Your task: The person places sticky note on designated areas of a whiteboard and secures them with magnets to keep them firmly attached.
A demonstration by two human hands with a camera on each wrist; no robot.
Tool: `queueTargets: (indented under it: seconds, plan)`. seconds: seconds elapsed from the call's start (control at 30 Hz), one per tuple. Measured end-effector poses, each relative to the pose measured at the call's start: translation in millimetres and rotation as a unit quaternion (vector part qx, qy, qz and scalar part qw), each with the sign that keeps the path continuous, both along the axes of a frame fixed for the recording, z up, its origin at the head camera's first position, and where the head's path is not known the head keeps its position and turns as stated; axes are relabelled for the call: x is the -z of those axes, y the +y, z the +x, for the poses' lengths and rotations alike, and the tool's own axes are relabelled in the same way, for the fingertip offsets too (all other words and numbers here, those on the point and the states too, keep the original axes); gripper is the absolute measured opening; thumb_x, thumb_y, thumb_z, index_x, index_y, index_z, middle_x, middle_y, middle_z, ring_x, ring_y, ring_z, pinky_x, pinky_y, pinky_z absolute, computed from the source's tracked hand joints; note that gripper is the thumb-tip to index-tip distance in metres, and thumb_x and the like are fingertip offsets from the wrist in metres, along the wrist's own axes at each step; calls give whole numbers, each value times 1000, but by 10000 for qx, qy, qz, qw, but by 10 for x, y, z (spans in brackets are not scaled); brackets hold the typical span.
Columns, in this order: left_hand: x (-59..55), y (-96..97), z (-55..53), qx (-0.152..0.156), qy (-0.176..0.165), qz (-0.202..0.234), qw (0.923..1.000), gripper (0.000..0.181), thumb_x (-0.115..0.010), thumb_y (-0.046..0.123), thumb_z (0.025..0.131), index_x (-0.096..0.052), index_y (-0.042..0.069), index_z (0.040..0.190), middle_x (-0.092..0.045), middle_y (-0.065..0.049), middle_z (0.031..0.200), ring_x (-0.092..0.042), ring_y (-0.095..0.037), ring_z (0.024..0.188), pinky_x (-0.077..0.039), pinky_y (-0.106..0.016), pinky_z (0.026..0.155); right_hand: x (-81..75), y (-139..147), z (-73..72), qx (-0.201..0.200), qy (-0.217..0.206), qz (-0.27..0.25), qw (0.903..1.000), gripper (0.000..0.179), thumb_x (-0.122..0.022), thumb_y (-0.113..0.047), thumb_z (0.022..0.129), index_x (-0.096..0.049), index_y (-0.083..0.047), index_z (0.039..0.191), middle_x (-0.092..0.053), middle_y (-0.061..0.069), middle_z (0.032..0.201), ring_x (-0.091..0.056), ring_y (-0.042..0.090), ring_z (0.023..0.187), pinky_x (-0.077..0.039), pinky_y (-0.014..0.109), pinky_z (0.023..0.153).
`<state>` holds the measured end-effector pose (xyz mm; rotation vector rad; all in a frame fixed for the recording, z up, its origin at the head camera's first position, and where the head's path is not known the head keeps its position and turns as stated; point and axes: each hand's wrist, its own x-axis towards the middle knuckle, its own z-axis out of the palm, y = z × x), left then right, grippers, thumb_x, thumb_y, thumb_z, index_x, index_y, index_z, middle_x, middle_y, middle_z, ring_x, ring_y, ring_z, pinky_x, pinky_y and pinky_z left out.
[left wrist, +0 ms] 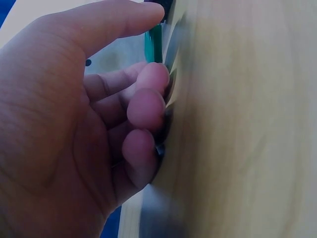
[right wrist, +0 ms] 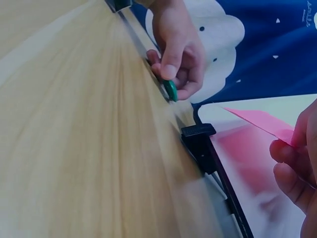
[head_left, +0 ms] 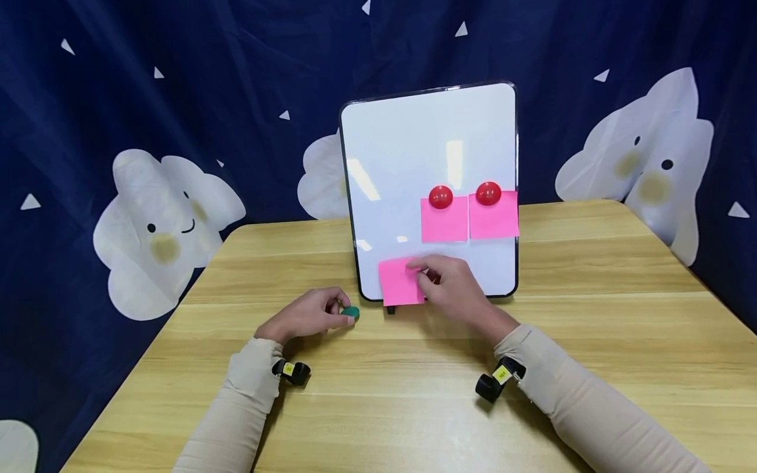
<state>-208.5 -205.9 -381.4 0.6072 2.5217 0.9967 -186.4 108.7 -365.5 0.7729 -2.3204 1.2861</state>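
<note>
My left hand (head_left: 309,314) is low over the wooden table, pinching a green round magnet (head_left: 351,312) between thumb and finger. From the right wrist view, the magnet (right wrist: 170,90) stands nearly on edge near the tabletop. Its other fingers curl beside the wood in the left wrist view. At the lower left of a whiteboard (head_left: 390,151), my right hand (head_left: 454,288) pinches the right side of a pink sticky note (head_left: 399,287). That note (right wrist: 261,120) tilts away from the board in the right wrist view; whether its far edge touches cannot be seen.
Two pink notes, one left (head_left: 443,223) and one right (head_left: 495,220), hang on the board under red round magnets (head_left: 440,197). A black foot (head_left: 391,309) shows below the board on the table (head_left: 378,407). Behind is a dark blue curtain (head_left: 248,79) with cloud prints.
</note>
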Motion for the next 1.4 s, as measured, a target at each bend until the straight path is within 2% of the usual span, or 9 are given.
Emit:
queueTargets:
  seconds: [0.33, 0.47, 0.57, 0.77, 0.97, 1.13, 1.4]
  plan:
    - [6, 10, -26, 11, 91, -33, 10000, 32, -78, 36, 87, -63, 14, 105, -56, -4, 78, -53, -16, 58, -42, -29, 52, -72, 43, -43, 282, 227, -103, 9993, 24, -64, 3, 91, -75, -4, 110, -71, 4, 92, -56, 15, 69, -49, 27, 61]
    - [13, 19, -28, 14, 67, 7, 10000, 33, -78, 36, 86, -63, 14, 105, -56, -4, 77, -53, -16, 58, -43, -29, 52, -98, 45, -65, 302, 226, -171, 9991, 24, -64, 3, 91, -75, -4, 111, -69, 2, 85, -55, 14, 67, -47, 26, 57]
    - [23, 26, -30, 51, 81, 23, 10000, 34, -79, 36, 86, -62, 13, 106, -56, -3, 77, -53, -16, 58, -43, -29, 52, -123, 48, -88, 310, 383, -221, 9985, 22, -65, 3, 91, -74, -3, 110, -68, 3, 83, -57, 14, 67, -49, 26, 59]
    - [42, 15, -35, -8, 135, 28, 9999, 33, -79, 35, 86, -62, 14, 105, -56, -3, 76, -52, -15, 58, -43, -28, 51, -173, 61, -145, 518, 690, -378, 9956, 19, -67, 2, 90, -73, -2, 108, -69, 6, 92, -61, 14, 73, -52, 26, 64]
    - [43, 2, -30, -58, 98, 19, 9999, 33, -79, 35, 86, -63, 14, 106, -58, -3, 75, -53, -14, 56, -44, -27, 50, -229, 47, -193, 771, 898, -546, 9915, 18, -69, 1, 90, -73, -1, 107, -66, 7, 90, -58, 15, 73, -50, 26, 64]
    - [51, -4, -36, -88, 109, 20, 9999, 34, -79, 36, 86, -62, 14, 106, -58, -3, 75, -53, -14, 56, -43, -27, 50, -290, -28, -247, 839, 1095, -604, 9886, 20, -68, 0, 91, -73, 1, 109, -64, 8, 91, -57, 16, 74, -50, 25, 65]
    - [29, 0, -27, -68, 159, 22, 9998, 35, -79, 35, 86, -62, 13, 107, -57, -3, 76, -53, -14, 58, -47, -30, 53, -342, -124, -285, 826, 1258, -449, 9876, 25, -69, 2, 89, -72, 4, 114, -65, 12, 103, -59, 18, 78, -53, 29, 66]
